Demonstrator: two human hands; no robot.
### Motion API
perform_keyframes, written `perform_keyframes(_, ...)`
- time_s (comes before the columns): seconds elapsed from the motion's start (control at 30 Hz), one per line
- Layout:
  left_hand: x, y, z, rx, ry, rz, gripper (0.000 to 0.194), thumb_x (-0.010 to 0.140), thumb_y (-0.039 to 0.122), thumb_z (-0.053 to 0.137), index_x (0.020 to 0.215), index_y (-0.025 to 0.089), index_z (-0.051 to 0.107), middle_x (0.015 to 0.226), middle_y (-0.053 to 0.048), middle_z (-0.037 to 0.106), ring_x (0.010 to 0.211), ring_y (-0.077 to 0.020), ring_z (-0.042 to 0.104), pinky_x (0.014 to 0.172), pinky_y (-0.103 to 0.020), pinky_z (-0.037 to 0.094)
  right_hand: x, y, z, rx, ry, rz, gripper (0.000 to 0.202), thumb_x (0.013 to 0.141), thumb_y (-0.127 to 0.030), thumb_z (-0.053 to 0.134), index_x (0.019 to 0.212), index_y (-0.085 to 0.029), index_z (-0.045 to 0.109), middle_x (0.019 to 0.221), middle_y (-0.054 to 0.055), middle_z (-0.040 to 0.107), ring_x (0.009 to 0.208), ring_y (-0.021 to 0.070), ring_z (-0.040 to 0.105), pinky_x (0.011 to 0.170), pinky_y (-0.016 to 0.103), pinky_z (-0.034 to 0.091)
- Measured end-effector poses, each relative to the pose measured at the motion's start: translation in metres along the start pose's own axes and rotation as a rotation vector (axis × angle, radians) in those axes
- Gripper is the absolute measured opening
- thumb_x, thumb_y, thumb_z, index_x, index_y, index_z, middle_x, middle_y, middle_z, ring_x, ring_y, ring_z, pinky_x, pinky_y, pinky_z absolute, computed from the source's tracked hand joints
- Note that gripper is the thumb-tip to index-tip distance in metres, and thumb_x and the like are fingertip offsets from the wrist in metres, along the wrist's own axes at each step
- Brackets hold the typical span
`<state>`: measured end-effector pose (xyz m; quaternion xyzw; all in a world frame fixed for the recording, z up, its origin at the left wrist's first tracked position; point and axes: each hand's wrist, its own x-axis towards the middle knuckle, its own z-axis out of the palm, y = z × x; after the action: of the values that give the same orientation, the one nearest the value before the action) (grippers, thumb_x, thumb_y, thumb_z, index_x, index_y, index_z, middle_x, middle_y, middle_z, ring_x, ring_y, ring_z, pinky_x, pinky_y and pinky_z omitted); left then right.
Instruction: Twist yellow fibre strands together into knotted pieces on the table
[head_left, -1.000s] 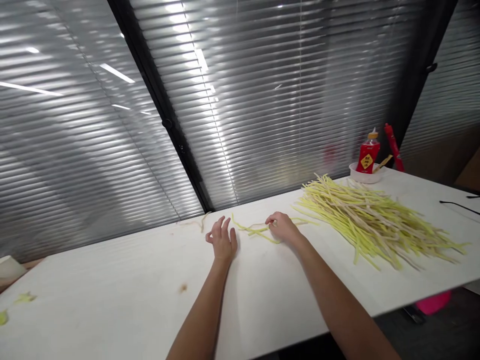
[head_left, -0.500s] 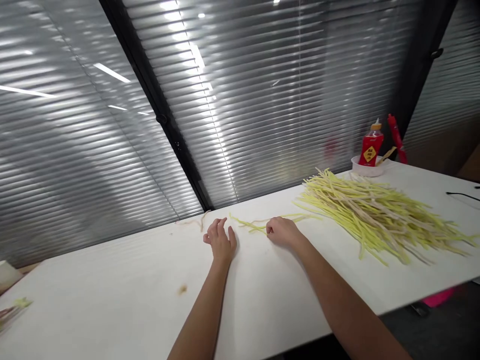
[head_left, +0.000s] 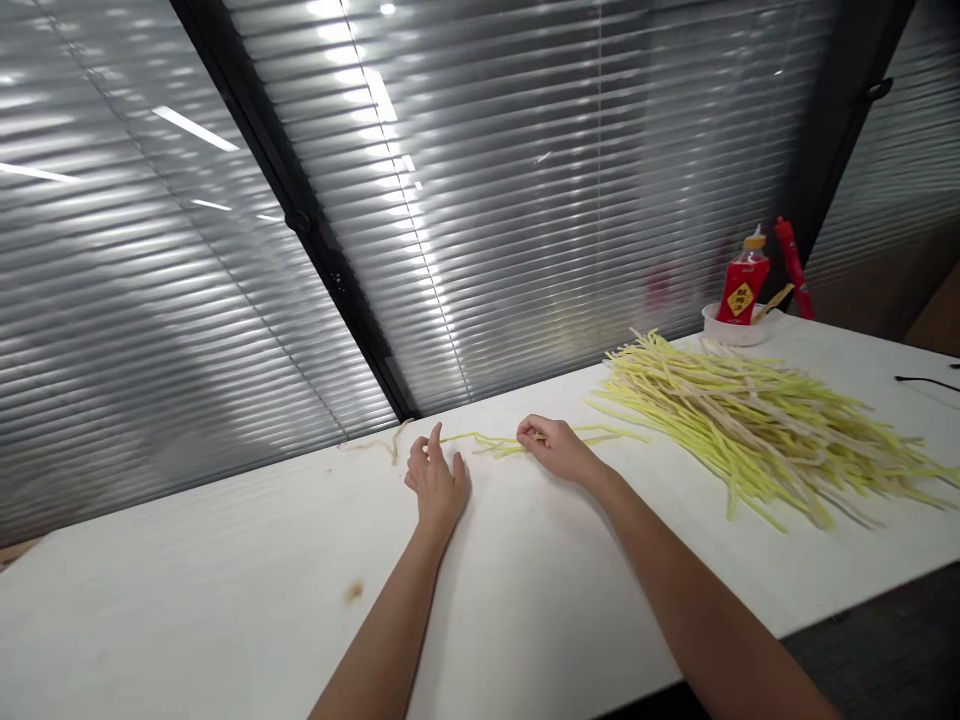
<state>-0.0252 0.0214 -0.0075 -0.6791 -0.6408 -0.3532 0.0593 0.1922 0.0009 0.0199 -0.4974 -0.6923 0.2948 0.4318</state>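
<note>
A few thin, bendy yellow and beige strands (head_left: pixel 480 440) that look like pipe cleaners lie across the white table, between and beyond my hands. My right hand (head_left: pixel 551 445) is closed in a pinch over their middle, its thumb and fingertips together on a yellow strand. My left hand (head_left: pixel 435 485) is at the strands' left end, fingers spread and curved, thumb apart. One yellow tip reaches up to the left fingers; whether they touch it I cannot tell. To the right lies a large heap of the same yellow and beige strands (head_left: pixel 750 430).
A red squeeze bottle (head_left: pixel 742 290) stands in a shallow pale bowl (head_left: pixel 731 333) with a wooden stick (head_left: pixel 776 300). Behind it leans a red tube (head_left: pixel 793 265). Loose beige strands (head_left: pixel 396 445) lie by the back edge, against the window blinds (head_left: pixel 510 200). A brown stain (head_left: pixel 354 592) marks the table (head_left: pixel 225 600).
My right hand has shifted slightly left and up along the strands, its pinch now showing. My left hand stays spread. The view has turned a little to the right.
</note>
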Motion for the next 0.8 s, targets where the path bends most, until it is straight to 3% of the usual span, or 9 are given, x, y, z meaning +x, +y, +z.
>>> perform_keyframes(0.1, -0.001, -0.002, 0.002, -0.02, 0.042, -0.029, 0.051, 0.086, 0.033, 0.04, 0.135, 0.02, 0.033, 0.129, -0.018, 0.037, 0.117, -0.0326, 0.038, 0.089, -0.053, 0.033, 0.004, 0.001, -0.002, 0.245, 0.046, -0.014, 0.02, 0.079, -0.037, 0.051, 0.08, -0.018, 0.056, 0.079, 0.002, 0.059, 0.071, 0.0142, 0.054, 0.064, 0.025, 0.04)
perform_keyframes(0.2, -0.001, -0.003, 0.0, -0.043, 0.053, -0.023, 0.049, 0.088, 0.033, 0.036, 0.135, 0.018, 0.032, 0.125, -0.018, 0.045, 0.114, -0.0307, 0.041, 0.09, -0.052, 0.033, 0.006, -0.001, -0.004, 0.434, 0.089, -0.006, 0.023, 0.076, -0.04, 0.057, 0.081, -0.018, 0.056, 0.072, 0.001, 0.057, 0.062, 0.0122, 0.05, 0.058, 0.024, 0.038)
perform_keyframes(0.33, 0.001, -0.003, -0.003, -0.121, -0.001, -0.068, 0.046, 0.09, 0.034, 0.032, 0.132, 0.015, 0.035, 0.11, -0.015, 0.057, 0.103, -0.028, 0.05, 0.087, -0.047, 0.036, 0.007, -0.002, -0.007, 0.645, 0.159, 0.073, 0.025, 0.073, -0.042, 0.062, 0.08, -0.019, 0.056, 0.07, 0.0, 0.059, 0.048, 0.0072, 0.036, 0.047, 0.023, 0.028)
perform_keyframes(0.47, 0.003, -0.005, -0.004, -0.345, -0.084, -0.053, 0.036, 0.091, 0.034, 0.03, 0.117, 0.018, 0.05, 0.092, -0.009, 0.063, 0.085, -0.0217, 0.058, 0.075, -0.034, 0.042, 0.007, 0.001, -0.008, 0.757, 0.182, 0.124, 0.025, 0.072, -0.04, 0.062, 0.081, -0.018, 0.06, 0.076, 0.003, 0.065, 0.05, 0.0077, 0.04, 0.049, 0.024, 0.031)
perform_keyframes(0.6, -0.003, -0.001, -0.002, -0.655, -0.157, -0.033, 0.031, 0.09, 0.039, 0.034, 0.096, 0.019, 0.057, 0.067, -0.001, 0.059, 0.06, -0.0143, 0.054, 0.063, -0.027, 0.04, 0.005, -0.002, -0.004, 0.688, 0.07, 0.145, 0.024, 0.069, -0.036, 0.065, 0.083, -0.016, 0.064, 0.083, 0.006, 0.069, 0.06, 0.0106, 0.05, 0.056, 0.024, 0.037)
perform_keyframes(0.7, -0.012, 0.01, 0.0, -0.948, -0.191, -0.118, 0.031, 0.089, 0.044, 0.038, 0.091, 0.018, 0.055, 0.069, -0.002, 0.061, 0.059, -0.0126, 0.055, 0.062, -0.025, 0.042, 0.002, -0.004, 0.004, 0.611, -0.076, 0.184, 0.027, 0.066, -0.034, 0.068, 0.086, -0.016, 0.064, 0.086, 0.007, 0.071, 0.066, 0.0125, 0.056, 0.061, 0.025, 0.04)
perform_keyframes(0.8, -0.019, 0.02, 0.001, -1.151, -0.316, -0.204, 0.031, 0.086, 0.046, 0.043, 0.09, 0.017, 0.054, 0.074, -0.004, 0.065, 0.062, -0.0125, 0.058, 0.062, -0.025, 0.043, 0.0, -0.003, 0.014, 0.601, -0.188, 0.221, 0.035, 0.064, -0.034, 0.072, 0.093, -0.016, 0.063, 0.085, 0.007, 0.071, 0.073, 0.0152, 0.061, 0.068, 0.027, 0.043)
